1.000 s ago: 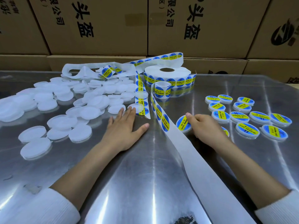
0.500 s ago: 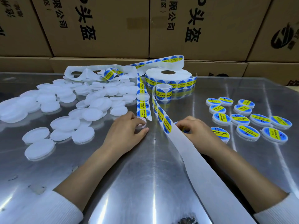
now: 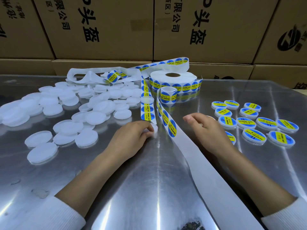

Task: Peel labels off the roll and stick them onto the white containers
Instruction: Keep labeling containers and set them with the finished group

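Our left hand [image 3: 131, 138] pinches a bare white container [image 3: 153, 129] between thumb and curled fingers, holding it on the table [image 3: 132, 188] just below the end of a hanging label strip [image 3: 146, 110]. Our right hand [image 3: 207, 130] lies palm down with fingers loosely bent; a white rim shows just past its knuckles, but we cannot tell whether the hand grips anything.

Between our hands a second strip [image 3: 167, 121] runs from the roll [image 3: 174, 81], with labels on its upper stretch, then spent backing [image 3: 216, 180] that passes under our right forearm toward the near edge. A small curl of labels [image 3: 168, 96] stands just before the roll.

To the left lies the heap of unlabelled containers [image 3: 83, 110], with tangled backing at its far side. To the right, beside our right hand, sit the labelled containers [image 3: 254, 123] in loose rows. Cartons [image 3: 103, 27] are stacked behind the table.
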